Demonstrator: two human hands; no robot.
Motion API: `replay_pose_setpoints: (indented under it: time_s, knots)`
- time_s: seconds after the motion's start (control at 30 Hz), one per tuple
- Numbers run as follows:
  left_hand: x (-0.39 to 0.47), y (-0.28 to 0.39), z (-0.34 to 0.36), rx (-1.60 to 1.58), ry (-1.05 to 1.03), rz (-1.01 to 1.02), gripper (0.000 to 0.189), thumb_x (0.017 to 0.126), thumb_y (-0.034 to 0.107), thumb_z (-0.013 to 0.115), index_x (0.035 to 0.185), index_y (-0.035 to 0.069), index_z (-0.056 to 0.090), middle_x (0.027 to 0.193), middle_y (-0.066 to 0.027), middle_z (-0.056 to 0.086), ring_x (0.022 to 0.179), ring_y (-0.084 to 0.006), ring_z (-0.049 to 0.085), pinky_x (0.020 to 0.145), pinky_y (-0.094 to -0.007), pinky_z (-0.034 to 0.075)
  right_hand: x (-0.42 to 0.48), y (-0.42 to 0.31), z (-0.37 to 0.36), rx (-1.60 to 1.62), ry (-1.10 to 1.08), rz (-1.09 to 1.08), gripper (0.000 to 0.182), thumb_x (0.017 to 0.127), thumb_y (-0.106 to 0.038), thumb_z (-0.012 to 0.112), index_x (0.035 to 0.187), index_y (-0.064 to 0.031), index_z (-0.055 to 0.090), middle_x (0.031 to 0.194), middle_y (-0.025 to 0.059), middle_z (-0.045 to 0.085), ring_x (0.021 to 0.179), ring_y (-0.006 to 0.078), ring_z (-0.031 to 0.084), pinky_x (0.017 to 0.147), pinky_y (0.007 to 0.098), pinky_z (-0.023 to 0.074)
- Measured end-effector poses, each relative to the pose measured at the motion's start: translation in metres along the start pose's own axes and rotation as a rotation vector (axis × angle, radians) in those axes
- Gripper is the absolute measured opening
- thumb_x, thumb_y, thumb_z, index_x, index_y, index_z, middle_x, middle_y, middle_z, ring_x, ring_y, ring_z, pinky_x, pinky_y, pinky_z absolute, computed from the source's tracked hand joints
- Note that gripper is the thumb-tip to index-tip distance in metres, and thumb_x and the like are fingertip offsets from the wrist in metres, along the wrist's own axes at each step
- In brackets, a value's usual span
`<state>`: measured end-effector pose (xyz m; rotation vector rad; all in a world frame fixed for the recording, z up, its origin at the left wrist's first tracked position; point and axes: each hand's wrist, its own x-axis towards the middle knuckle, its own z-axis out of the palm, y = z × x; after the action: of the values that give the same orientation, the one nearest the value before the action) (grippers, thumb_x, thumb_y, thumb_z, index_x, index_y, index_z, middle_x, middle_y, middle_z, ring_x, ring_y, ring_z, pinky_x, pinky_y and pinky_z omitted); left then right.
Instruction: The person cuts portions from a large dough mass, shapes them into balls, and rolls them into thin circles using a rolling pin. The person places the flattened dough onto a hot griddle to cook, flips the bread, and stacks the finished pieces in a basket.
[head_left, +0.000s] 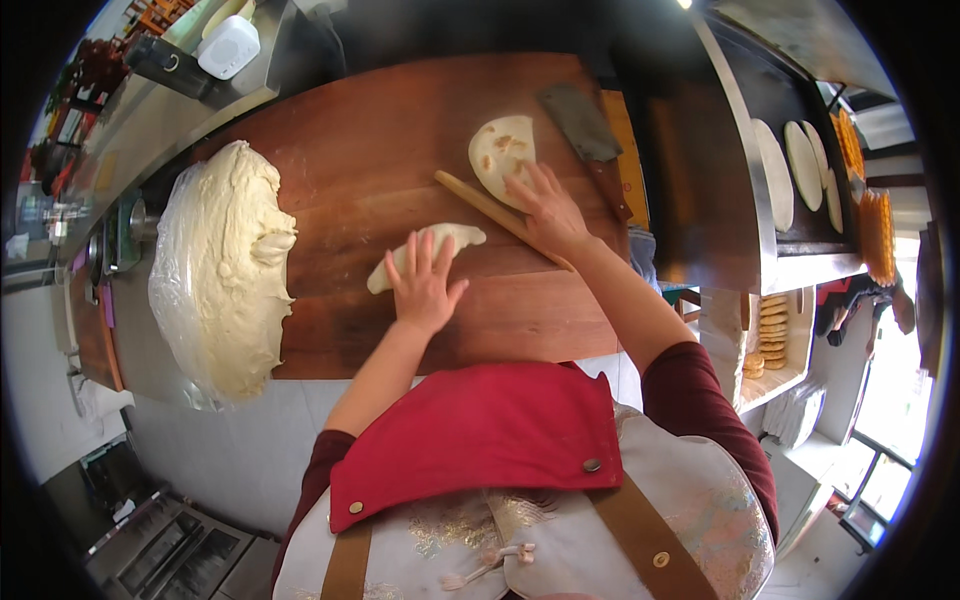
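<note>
My left hand (421, 283) rests flat over a small elongated piece of raw dough (466, 235), fingers spread, and both dough ends show past it. My right hand (553, 214) is stretched out with its fingertips over the lower part of a cut flatbread (501, 150) with browned spots. Whether those fingers press on the bread I cannot tell. A wooden rolling pin (480, 201) lies slantwise, passing beside or beneath my right hand. To the left sits a large mass of raw dough (236, 277), partly wrapped in clear plastic film (174, 285).
A cleaver (579, 120) lies along the right edge of the wooden worktop (360, 157). Beyond it, a griddle (806, 225) carries several pale flatbreads (804, 165). Stacked round breads (772, 330) stand in a lined box at right. A person (862, 300) is far off at right.
</note>
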<state>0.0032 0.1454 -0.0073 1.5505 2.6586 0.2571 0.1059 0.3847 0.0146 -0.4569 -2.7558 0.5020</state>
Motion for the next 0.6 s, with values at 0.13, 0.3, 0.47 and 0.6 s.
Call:
replay_pose_setpoints:
  time_s: [0.13,0.3,0.47,0.6]
  knots:
    - [0.050,-0.039,-0.012,-0.106,0.000,-0.003,0.068,0.078,0.032,0.072,0.139,0.020,0.042,0.139,-0.0083,0.044,0.132,-0.0288,0.036,0.105,-0.0556,0.028,0.034,0.014,0.017,0.027,-0.007,0.030,0.062,0.070,-0.002,0.061,0.128,-0.0234,0.053,0.137,0.0160,0.041,0.122,0.0411,0.043,0.086,0.0444,0.0516]
    - [0.052,-0.052,-0.021,-0.200,-0.093,0.020,0.062,0.079,0.023,0.070,0.136,0.017,0.045,0.139,-0.0107,0.044,0.133,-0.0318,0.035,0.105,-0.0541,0.030,0.063,0.027,0.014,-0.286,0.150,-0.062,0.058,0.073,-0.004,0.063,0.128,-0.0157,0.052,0.136,0.0182,0.042,0.118,0.0388,0.048,0.093,0.0445,0.0460]
    - [-0.049,-0.007,-0.010,-0.118,-0.106,0.037,0.080,0.076,0.039,0.069,0.144,0.015,0.036,0.152,-0.0132,0.027,0.141,-0.0352,0.020,0.111,-0.0572,0.015,-0.023,-0.024,0.022,0.110,0.036,-0.027,0.070,0.072,-0.018,0.074,0.133,-0.0021,0.045,0.128,0.0212,0.050,0.114,0.0367,0.052,0.091,0.0441,0.0442]
    - [-0.036,-0.023,-0.025,-0.425,0.026,0.061,0.069,0.081,0.033,0.067,0.141,0.011,0.040,0.146,-0.0141,0.037,0.137,-0.0320,0.032,0.110,-0.0531,0.023,-0.055,-0.042,0.040,0.022,0.028,0.124,0.049,0.073,-0.015,0.072,0.118,-0.0052,0.055,0.108,0.0143,0.057,0.100,0.0328,0.057,0.078,0.0420,0.0493]
